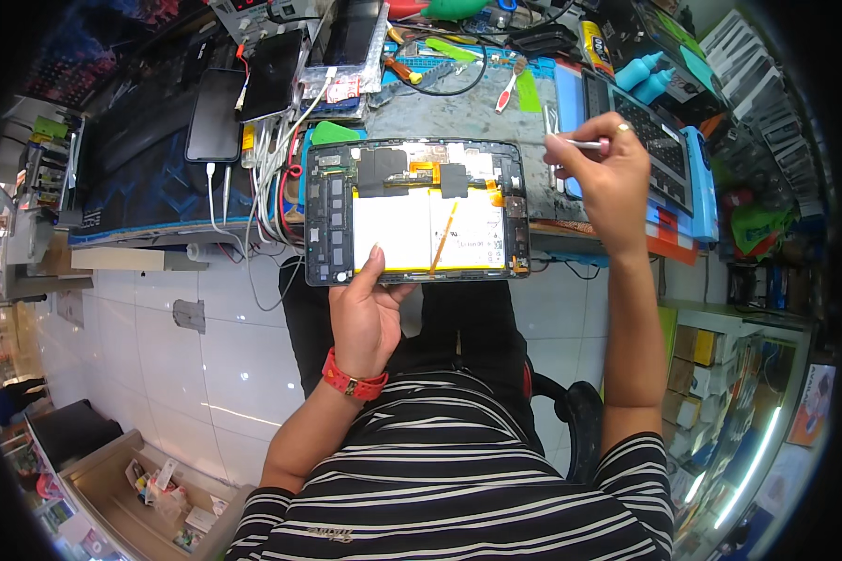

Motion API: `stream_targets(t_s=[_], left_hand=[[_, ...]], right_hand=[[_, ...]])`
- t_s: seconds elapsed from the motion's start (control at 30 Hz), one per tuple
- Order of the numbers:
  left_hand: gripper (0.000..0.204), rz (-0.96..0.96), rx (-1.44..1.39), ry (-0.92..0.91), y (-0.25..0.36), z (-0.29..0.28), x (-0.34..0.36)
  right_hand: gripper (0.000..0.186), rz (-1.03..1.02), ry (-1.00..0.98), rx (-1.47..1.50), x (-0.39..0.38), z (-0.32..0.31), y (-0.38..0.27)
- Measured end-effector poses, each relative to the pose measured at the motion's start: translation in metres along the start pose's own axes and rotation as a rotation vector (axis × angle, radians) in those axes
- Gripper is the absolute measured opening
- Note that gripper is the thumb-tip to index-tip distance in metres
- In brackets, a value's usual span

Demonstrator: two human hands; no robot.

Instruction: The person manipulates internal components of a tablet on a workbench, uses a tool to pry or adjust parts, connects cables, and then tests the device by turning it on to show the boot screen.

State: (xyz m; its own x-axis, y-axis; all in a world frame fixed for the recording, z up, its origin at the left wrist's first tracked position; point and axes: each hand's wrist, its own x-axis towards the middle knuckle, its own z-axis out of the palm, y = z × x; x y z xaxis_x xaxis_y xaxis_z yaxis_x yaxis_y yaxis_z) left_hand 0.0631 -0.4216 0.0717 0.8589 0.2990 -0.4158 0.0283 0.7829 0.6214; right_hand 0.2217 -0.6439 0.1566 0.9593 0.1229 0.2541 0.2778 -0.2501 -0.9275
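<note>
An opened tablet [331,217] is tilted in front of me, its back cover off and its insides facing up. My left hand [369,314] grips its lower edge, thumb on top and fingers hidden underneath. A large white battery [390,234] with yellow edges fills its middle. An orange flex cable [445,237] lies slantwise over the battery. Black tape [382,172] covers part of the upper board. To the tablet's right, my raised right hand [610,170] pinches a slim screwdriver-like tool [590,144] with a pink end; its tip cannot be made out.
On the bench, a phone [213,117] and tangled white cables [269,187] lie left of the tablet. Beyond it are a red-and-white brush [507,93] and a green card [529,92]. A laptop keyboard [660,150] and blue bottles [638,73] stand at right.
</note>
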Motion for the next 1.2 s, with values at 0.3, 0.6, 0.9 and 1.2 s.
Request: stream_targets(t_s=[0.3,0.6,0.9,1.2], left_hand=[[0.034,-0.039,-0.006,-0.036,-0.001,-0.006,0.003],[0.033,-0.010,0.007,-0.048,0.000,-0.007,0.002],[0.033,-0.054,-0.006,-0.036,-0.003,-0.009,0.004],[0.033,-0.030,0.010,-0.032,0.000,-0.005,0.002]], right_hand=[[0.020,-0.071,0.009,-0.340,0.029,0.024,0.044],[0.027,-0.054,-0.479,-0.757,0.061,0.023,0.012],[0.082,0.070,-0.991,-1.052,0.101,0.026,0.003],[0.023,-0.097,-0.621,-1.098,0.048,-0.013,-0.035]])
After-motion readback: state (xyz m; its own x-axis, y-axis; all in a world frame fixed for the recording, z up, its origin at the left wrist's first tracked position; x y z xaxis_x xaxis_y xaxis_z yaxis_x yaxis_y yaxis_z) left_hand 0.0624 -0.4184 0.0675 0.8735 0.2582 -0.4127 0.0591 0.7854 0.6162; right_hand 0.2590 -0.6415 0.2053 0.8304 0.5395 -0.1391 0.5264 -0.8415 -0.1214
